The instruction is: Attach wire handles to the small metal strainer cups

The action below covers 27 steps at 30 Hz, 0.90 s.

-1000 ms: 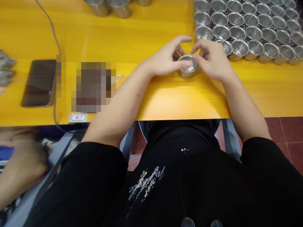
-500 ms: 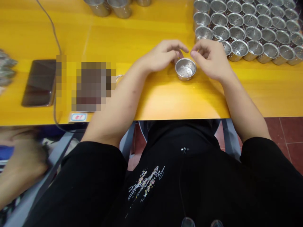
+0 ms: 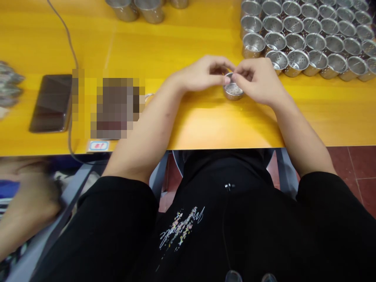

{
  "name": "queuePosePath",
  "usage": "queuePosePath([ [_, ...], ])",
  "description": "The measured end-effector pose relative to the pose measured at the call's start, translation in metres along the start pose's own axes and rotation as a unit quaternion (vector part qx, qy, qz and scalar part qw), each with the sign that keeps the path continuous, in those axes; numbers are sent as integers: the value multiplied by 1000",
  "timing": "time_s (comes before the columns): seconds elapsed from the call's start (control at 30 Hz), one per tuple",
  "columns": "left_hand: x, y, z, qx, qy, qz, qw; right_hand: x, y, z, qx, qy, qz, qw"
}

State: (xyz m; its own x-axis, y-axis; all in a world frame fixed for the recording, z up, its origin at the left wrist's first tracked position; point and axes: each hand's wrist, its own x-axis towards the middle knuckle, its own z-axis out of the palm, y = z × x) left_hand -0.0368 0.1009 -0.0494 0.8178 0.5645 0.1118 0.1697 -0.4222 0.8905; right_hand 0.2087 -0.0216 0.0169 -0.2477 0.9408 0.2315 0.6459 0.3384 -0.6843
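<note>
A small perforated metal cup (image 3: 233, 94) sits on the yellow table in front of me, its mouth facing up. My left hand (image 3: 204, 74) reaches it from the left, fingers curled behind the far rim and thumb at the rim. From the other side my right hand (image 3: 258, 80) meets it, with thumb and forefinger closed at the rim near the left fingertips. Both hands are closed on the cup's far edge. The fingers hide part of that edge, and any small piece between them cannot be made out.
Rows of similar perforated cups (image 3: 298, 62), some with thin wires across them, stand at the right. More metal cups (image 3: 149, 11) are at the back. Left lie a dark phone (image 3: 51, 103), a cable (image 3: 69, 39) and a label (image 3: 99, 146). Another person's arm (image 3: 29, 203) shows lower left.
My hands have come down and towards me from behind the cup, and the thumbs now overlap its rim. The cup has shifted slightly right.
</note>
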Motion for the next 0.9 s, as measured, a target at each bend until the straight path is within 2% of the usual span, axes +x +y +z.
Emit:
queuePosePath([
  [0.23, -2, 14, 14, 10, 9, 7, 1000, 4, 2, 4, 10, 20, 12, 1000],
  [0.5, -6, 26, 28, 22, 45, 36, 998, 5, 16, 1, 78, -26, 45, 996],
  [0.63, -5, 29, 35, 40, 58, 55, 996, 7, 20, 1, 54, -14, 36, 998],
  [0.9, -1, 28, 50, 53, 80, 59, 994, 2, 11, 6, -29, 20, 27, 999],
])
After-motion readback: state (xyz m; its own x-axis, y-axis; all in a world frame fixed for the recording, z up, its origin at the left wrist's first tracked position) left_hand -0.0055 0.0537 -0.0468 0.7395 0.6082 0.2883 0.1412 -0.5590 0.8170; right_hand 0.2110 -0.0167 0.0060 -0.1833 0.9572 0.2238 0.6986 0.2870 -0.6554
